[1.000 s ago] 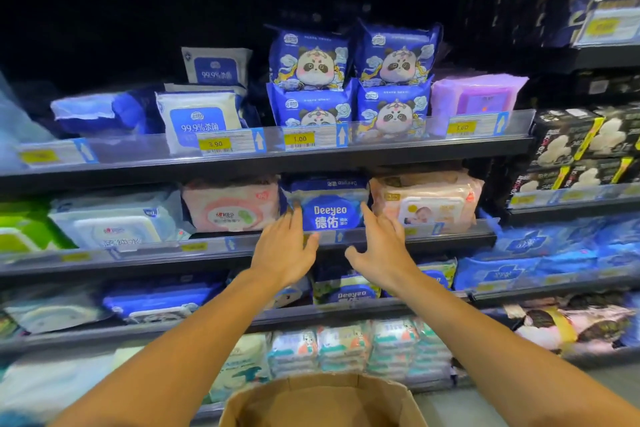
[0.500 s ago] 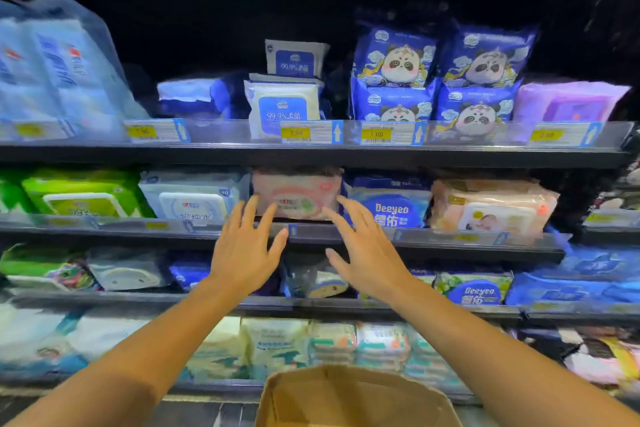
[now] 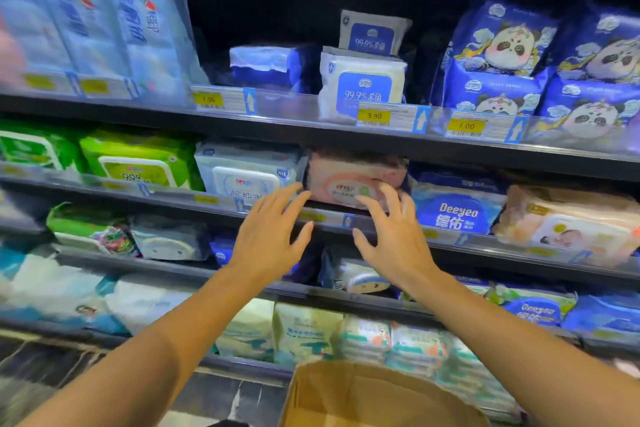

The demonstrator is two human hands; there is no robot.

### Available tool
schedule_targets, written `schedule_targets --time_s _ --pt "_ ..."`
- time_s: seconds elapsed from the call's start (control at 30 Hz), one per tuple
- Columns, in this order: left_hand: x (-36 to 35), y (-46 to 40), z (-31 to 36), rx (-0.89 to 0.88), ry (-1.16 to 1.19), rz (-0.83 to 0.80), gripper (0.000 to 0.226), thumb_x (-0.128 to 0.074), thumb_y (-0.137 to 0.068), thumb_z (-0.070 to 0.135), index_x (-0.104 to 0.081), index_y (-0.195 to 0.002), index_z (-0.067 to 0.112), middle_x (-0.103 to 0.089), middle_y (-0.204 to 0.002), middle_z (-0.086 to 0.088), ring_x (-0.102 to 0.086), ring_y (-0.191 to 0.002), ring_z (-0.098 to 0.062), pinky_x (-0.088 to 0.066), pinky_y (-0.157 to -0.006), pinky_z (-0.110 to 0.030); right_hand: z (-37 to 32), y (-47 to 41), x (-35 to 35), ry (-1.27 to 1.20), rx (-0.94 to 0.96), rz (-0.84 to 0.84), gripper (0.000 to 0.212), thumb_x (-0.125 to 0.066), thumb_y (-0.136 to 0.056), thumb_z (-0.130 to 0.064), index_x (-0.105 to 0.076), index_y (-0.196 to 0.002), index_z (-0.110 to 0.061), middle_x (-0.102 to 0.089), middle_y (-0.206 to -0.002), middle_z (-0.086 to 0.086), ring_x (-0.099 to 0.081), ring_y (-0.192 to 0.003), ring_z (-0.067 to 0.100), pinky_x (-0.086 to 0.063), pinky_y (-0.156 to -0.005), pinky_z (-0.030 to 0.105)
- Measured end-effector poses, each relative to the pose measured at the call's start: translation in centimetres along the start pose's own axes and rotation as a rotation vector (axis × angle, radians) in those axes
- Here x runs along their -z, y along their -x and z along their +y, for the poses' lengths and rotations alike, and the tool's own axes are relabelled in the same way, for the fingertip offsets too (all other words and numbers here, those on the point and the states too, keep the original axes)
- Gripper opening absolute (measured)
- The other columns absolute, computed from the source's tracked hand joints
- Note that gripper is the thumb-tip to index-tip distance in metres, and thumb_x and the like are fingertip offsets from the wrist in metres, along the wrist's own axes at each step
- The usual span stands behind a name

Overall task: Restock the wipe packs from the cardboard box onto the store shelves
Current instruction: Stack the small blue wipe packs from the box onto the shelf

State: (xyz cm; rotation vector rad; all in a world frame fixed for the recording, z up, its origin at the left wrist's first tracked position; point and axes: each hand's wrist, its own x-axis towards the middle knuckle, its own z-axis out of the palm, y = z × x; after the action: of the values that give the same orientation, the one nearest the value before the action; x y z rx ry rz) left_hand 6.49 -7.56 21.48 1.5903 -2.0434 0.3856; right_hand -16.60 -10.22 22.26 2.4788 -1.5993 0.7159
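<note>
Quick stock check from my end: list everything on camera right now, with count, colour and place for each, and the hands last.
pink wipe pack: one, pink, second shelf, just beyond both hands
Deeyeo pack: one in front, blue, second shelf, right of the pink pack
peach pack: one, peach, second shelf, far right
white-blue pack: one, second shelf, left of the pink pack
green packs: two, second shelf, left
panda packs: four visible, blue, top shelf, right
99.9% packs: two, white and blue, top shelf, centre
price tags: several, yellow, along the shelf rails
cardboard box: one, brown, bottom centre
left hand: open, empty, at the second shelf rail
right hand: open, empty, beside it
</note>
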Motion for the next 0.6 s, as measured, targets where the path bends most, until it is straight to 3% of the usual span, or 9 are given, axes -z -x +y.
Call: schedule_targets --time_s 0.1,0.17,0.27,0.33,0.43,0.6 --pt "1.1 1.9 -3.6 0.030 -0.039 0.118 0.054 -0.049 -0.097 0.039 -0.046 -0.147 0.019 -0.038 -0.154 -0.009 -0.037 -0.138 -0.033 -0.041 -0.109 -0.046 -2.0 -0.2 -1.0 -0.032 -0.083 -0.071 0.062 -0.055 -0.095 -0.046 -0.035 -0.151 -0.031 -0.012 -0.164 0.007 -0.008 -0.145 0.049 -0.024 -0.116 0.058" --pt "1.6 2.5 -5.9 0.157 -0.091 0.068 0.058 -0.042 -0.098 0.046 -0.037 -0.153 0.029 -0.024 -0.161 -0.014 -0.027 -0.144 -0.038 -0.034 -0.115 -0.050 -3.3 -0.4 -1.1 -0.015 0.020 0.021 0.062 -0.056 -0.094 -0.048 -0.039 -0.150 -0.026 -0.018 -0.163 0.009 -0.009 -0.148 0.045 -0.018 -0.118 0.058" --pt "1.5 2.7 -7.6 0.211 -0.164 -0.043 0.062 -0.026 -0.097 0.059 -0.015 -0.157 0.044 0.004 -0.166 -0.016 -0.014 -0.150 -0.043 -0.025 -0.120 -0.053 -5.7 -1.2 -1.7 -0.040 0.338 0.011 0.062 -0.056 -0.095 -0.046 -0.038 -0.151 -0.026 -0.018 -0.164 0.002 -0.023 -0.149 0.025 -0.030 -0.118 0.046" --pt "1.3 2.5 -7.9 0.188 -0.156 -0.066 0.064 -0.025 -0.096 0.061 -0.009 -0.156 0.047 0.013 -0.166 -0.015 -0.011 -0.151 -0.043 -0.025 -0.120 -0.053 -7.7 -2.4 -1.9 -0.137 0.319 -0.101 0.066 -0.053 -0.096 -0.050 -0.026 -0.155 -0.035 -0.005 -0.167 -0.003 -0.032 -0.145 0.019 -0.038 -0.110 0.039" --pt "1.0 2.0 -8.6 0.178 -0.127 -0.056 0.064 -0.038 -0.099 0.057 -0.009 -0.156 0.048 0.013 -0.166 -0.013 -0.009 -0.152 -0.040 -0.022 -0.121 -0.053 -9.5 -4.6 -2.6 -0.149 0.192 -0.165 0.068 -0.048 -0.098 -0.055 -0.018 -0.156 -0.039 -0.006 -0.167 0.004 -0.034 -0.144 0.028 -0.037 -0.111 0.042" --pt "1.1 1.2 -9.9 0.127 -0.117 -0.095 0.068 -0.042 -0.099 0.055 -0.007 -0.156 0.048 0.007 -0.165 -0.017 -0.002 -0.153 -0.038 -0.004 -0.124 -0.052 -9.6 -5.6 -4.1 -0.118 0.187 -0.169 0.064 -0.045 -0.099 -0.056 -0.019 -0.156 -0.041 -0.021 -0.164 0.007 -0.039 -0.138 0.035 -0.033 -0.113 0.042"
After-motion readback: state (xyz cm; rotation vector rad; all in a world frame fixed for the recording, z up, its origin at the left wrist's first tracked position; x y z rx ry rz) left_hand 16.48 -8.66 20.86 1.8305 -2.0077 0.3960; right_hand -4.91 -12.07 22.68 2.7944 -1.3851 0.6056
